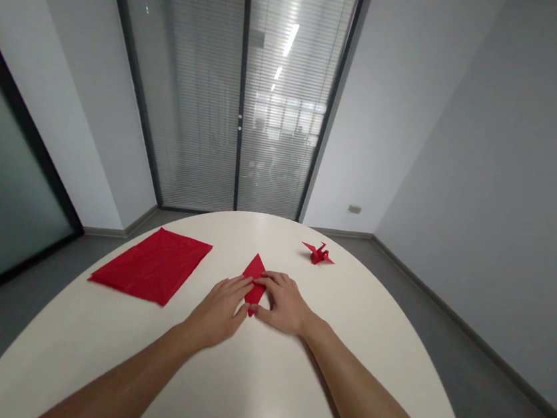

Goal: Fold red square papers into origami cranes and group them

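Observation:
A small piece of red origami paper [255, 293], folded into a narrow diamond, lies flat on the table between my two hands. From the left, my left hand [220, 306] holds the paper, its fingers along the side and its thumb near the bottom tip. My right hand [286, 304] is bent over the other side, fingertips on the paper's middle and thumb by the same tip. The fingers partly cover the diamond's edges. Beyond my right hand sits a finished red paper crane [319, 254], touched by neither hand.
Several large red paper sheets [151, 267] lie in a loose pile left of my hands. Everything rests on a round white table [217, 390]. Past its far edge stand a glass partition with blinds [202, 126] and a white wall with a socket [354, 209].

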Demonstrator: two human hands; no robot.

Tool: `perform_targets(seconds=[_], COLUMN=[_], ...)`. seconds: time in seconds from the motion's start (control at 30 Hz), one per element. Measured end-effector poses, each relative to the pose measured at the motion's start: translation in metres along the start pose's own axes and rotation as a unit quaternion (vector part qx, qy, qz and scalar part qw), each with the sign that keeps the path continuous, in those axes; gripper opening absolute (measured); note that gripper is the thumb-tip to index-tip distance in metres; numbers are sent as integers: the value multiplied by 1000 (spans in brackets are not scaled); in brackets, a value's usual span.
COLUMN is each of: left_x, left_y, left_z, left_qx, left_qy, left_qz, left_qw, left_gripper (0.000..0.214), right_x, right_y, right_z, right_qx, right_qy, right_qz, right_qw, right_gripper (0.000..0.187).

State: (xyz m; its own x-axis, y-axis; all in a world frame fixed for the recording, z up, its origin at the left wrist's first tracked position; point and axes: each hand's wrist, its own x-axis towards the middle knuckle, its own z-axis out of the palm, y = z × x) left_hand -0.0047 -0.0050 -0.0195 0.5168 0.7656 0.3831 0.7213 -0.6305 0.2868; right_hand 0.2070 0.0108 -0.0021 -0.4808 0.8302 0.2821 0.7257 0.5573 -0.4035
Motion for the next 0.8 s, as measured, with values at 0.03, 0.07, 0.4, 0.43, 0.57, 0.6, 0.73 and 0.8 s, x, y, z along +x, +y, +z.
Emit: perform_targets(seconds=[0.03,0.07,0.4,0.43,0.57,0.6,0.73,0.8], left_x=[0,0,0,0,-2,-2,-4,-4], left_y=[0,-1,3,3,2,0,-3,-2], left_z=[0,1,-3,-3,-1,0,4,3], left_qx=[0,1,-2,-4,-6,-7,-16,-24], left_qy=[-1,-2,4,4,13,17,38,42], left_qz=[-1,-1,3,3,2,0,1,1], left_qw=[1000,1000,1000,1000,1000,1000,999,999], left_gripper=[43,43,47,48,52,54,59,59], right_x=[0,-1,1,1,0,0,2,3], right_y=[0,0,-1,-1,-3,-4,-4,-4], right_z=[0,0,1,1,-1,-1,-1,0], right_qx=[-2,-4,9,11,22,26,58,70], right_qy=[-4,-7,31,33,40,44,65,70], right_qz=[-1,-3,-13,-14,-12,-10,6,16], right_qw=[1000,1000,999,999,999,999,996,995], right_gripper=[62,64,44,43,46,46,47,45])
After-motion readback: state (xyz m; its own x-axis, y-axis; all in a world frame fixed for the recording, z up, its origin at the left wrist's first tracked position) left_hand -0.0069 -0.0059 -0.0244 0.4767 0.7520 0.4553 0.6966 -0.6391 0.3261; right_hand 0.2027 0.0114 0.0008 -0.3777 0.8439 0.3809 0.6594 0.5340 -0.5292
